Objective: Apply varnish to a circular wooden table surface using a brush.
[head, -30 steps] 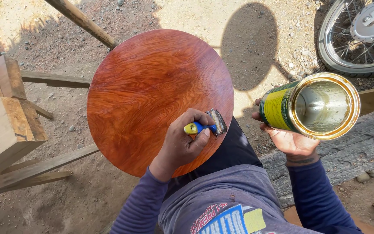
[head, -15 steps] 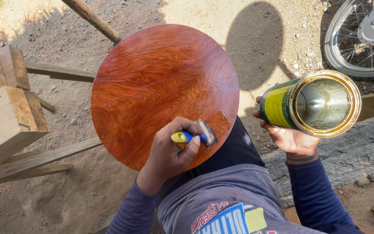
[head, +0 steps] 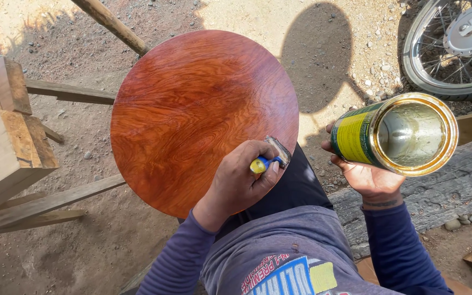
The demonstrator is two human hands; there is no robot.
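Observation:
A round, glossy reddish-brown wooden disc (head: 192, 109) fills the middle of the head view. My left hand (head: 239, 180) rests at its lower right edge, closed around a small paintbrush (head: 271, 158) with a yellow-and-blue handle and metal ferrule; the bristles are hidden against the disc's rim. My right hand (head: 364, 177) holds an open green-and-yellow tin can (head: 397, 134) on its side, its shiny gold inside facing the camera, off to the right of the disc.
Wooden blocks and planks (head: 6, 147) lie at the left on dirt ground. A wooden pole (head: 110, 24) runs behind the disc. A motorcycle wheel (head: 454, 49) is at top right. A weathered beam (head: 449, 186) passes under my right arm.
My left hand with the brush has slid slightly along the disc's lower right edge. The can has stayed in my right hand.

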